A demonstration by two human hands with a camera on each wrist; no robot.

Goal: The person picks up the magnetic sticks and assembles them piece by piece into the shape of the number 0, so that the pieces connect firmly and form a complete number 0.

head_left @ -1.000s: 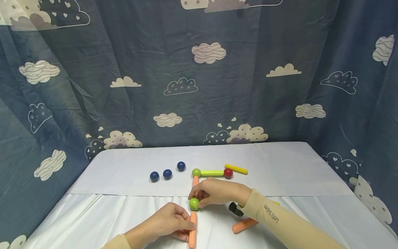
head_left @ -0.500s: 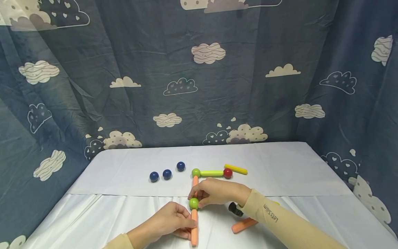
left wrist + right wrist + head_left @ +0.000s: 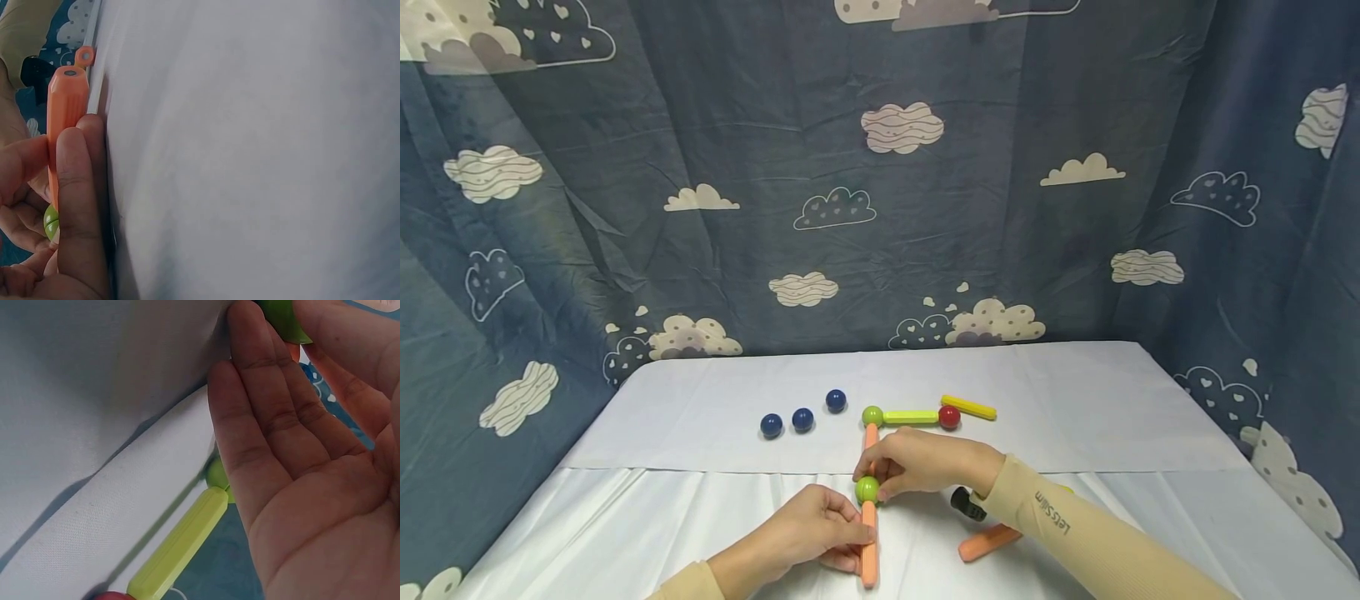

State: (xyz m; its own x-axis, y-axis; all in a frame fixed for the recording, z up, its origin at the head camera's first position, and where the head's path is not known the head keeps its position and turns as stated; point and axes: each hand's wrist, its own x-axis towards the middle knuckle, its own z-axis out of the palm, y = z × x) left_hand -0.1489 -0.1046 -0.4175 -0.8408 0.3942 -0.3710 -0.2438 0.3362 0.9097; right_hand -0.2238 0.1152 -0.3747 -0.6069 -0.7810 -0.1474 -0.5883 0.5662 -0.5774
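In the head view my left hand (image 3: 820, 529) pinches an orange stick (image 3: 868, 567), pointing away from me, between thumb and fingers. The stick's far end meets a green ball (image 3: 867, 491), which my right hand (image 3: 925, 461) holds between thumb and fingers. Beyond that ball, a second orange stick (image 3: 871, 435), partly behind the right fingers, leads to another green ball (image 3: 872, 416). From there a lime-green stick (image 3: 910, 417) runs right to a red ball (image 3: 949, 417). The left wrist view shows a small round inset in the near end of the held stick (image 3: 67, 103).
Several loose pieces lie on the white cloth (image 3: 700, 517): blue balls (image 3: 802, 419) at the left, a yellow stick (image 3: 970, 407) behind the red ball, and an orange stick (image 3: 988, 544) partly under the right forearm. A patterned blue curtain (image 3: 970, 233) stands behind the table.
My left hand has pushed the orange stick away from me and slightly right, closing the gap to the near green ball. The right hand has stayed in place on that ball.
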